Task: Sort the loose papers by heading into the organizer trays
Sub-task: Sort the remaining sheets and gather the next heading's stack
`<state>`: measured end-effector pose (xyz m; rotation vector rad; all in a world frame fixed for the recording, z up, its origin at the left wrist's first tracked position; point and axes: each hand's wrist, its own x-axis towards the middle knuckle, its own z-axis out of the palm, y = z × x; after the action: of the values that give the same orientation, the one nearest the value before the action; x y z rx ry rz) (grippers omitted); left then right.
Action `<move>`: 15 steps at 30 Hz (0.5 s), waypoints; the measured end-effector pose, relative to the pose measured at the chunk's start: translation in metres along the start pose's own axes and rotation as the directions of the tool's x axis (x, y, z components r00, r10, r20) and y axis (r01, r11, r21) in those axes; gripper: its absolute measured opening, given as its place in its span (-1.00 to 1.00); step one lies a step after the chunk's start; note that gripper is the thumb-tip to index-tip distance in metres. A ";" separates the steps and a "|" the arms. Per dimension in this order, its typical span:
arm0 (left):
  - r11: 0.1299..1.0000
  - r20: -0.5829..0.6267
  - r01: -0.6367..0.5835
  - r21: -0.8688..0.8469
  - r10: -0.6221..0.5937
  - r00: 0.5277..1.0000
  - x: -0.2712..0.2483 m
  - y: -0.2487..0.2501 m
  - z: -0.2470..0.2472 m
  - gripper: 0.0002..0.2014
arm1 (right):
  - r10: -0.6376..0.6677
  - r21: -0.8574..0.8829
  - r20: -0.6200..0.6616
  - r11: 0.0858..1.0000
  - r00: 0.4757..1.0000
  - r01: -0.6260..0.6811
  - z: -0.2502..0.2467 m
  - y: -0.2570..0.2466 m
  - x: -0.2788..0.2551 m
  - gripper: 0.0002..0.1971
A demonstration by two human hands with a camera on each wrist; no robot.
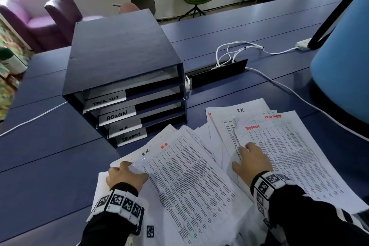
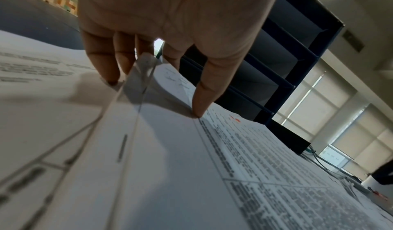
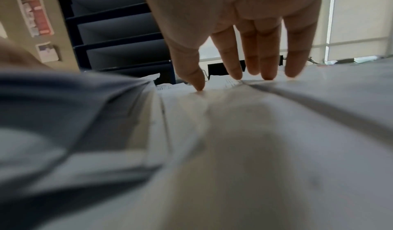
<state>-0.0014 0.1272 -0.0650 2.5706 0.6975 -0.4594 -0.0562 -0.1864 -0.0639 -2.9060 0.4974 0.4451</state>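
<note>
A dark blue organizer stands on the blue table, with trays labelled TASK LIST, ADMIN, H.R and SECURITY. Loose printed papers lie fanned out in front of it. My left hand curls its fingers at the left corner of the near sheet headed H.R in red. In the left wrist view that sheet's edge stands lifted between the curled fingers and the thumb. My right hand lies flat, fingers straight, on the sheet headed ADMIN in red. Its fingertips press the paper.
A big blue lamp shade hangs over the table's right side. White cables come out of a raised cable flap behind the papers, and one cable runs past them. Chairs stand beyond the table's far edge.
</note>
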 end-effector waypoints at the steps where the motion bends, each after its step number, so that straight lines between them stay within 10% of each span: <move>1: 1.000 -0.002 -0.003 0.017 0.004 1.000 0.001 0.001 0.000 -0.33 | 0.003 -0.023 0.013 1.000 1.000 -0.003 -0.001 -0.002 0.001 -0.42; 15: 1.000 0.014 0.000 0.001 0.000 1.000 0.013 -0.011 0.001 -0.22 | 0.134 -0.026 -0.004 0.991 0.991 -0.134 0.008 -0.037 0.013 -0.47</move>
<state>0.0037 0.1404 -0.0744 2.5656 0.6928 -0.4775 -0.0340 -0.1542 -0.0715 -2.9095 0.6958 0.4703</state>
